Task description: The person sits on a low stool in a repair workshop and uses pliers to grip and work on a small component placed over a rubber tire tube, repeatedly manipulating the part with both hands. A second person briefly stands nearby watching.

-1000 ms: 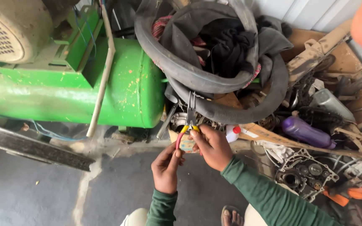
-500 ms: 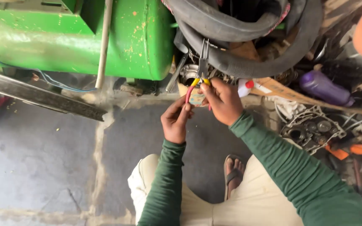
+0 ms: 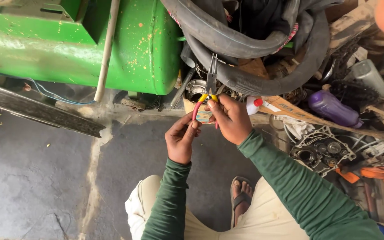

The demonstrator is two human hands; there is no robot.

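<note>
My right hand (image 3: 233, 119) has its fingers wrapped tight round the red-and-yellow handles of the pliers (image 3: 209, 91). The nose points up and away from me, into the gap under the black rubber inner tube (image 3: 254, 82), towards a round metal part (image 3: 195, 89) just right of the green compressor tank (image 3: 90, 44). That grip reads as a squeeze along the tool's axis. I can't tell what the tips bite on; too small and shadowed.

My left hand (image 3: 181, 140) sits just beside and below. Its fingers are pinched narrow at the lower red handle end and a small pale card-like piece (image 3: 203, 116) behind it, probably steadying the tool.

Both wrists are raised and both forearms angle in from my lap. I'm squatting on the concrete floor (image 3: 45, 178), sandalled foot (image 3: 242, 200) flat.
</note>
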